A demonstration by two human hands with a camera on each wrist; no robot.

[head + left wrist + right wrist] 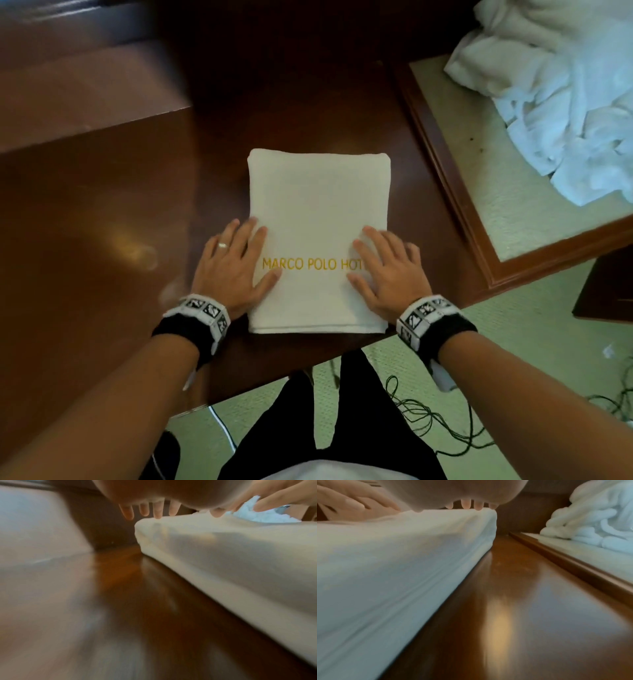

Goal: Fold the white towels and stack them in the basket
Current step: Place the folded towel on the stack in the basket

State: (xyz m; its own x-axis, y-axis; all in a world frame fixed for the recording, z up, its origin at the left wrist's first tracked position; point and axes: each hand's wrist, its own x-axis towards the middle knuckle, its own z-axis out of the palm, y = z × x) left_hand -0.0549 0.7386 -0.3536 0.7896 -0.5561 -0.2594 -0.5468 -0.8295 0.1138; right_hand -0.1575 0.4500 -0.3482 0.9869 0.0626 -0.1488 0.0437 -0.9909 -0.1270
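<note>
A folded white towel [318, 212] with gold lettering lies flat on the dark wooden table [102, 222], near its front edge. My left hand [236, 260] rests flat on the towel's left edge, fingers straight and spread. Over on the right edge my right hand [383, 267] lies flat the same way. The left wrist view shows the towel's left side [223, 555] with my fingertips [157, 512] over its top. The towel's right side [402, 561] fills the right wrist view under my fingertips [465, 505]. No basket is in view.
A heap of crumpled white towels [561, 96] lies on a green-topped, wood-framed surface [479, 192] to the right, and shows as the heap [594, 524] in the right wrist view. Cables [428, 418] trail over the green floor beside my legs. A wooden ledge [78, 78] rises at back left.
</note>
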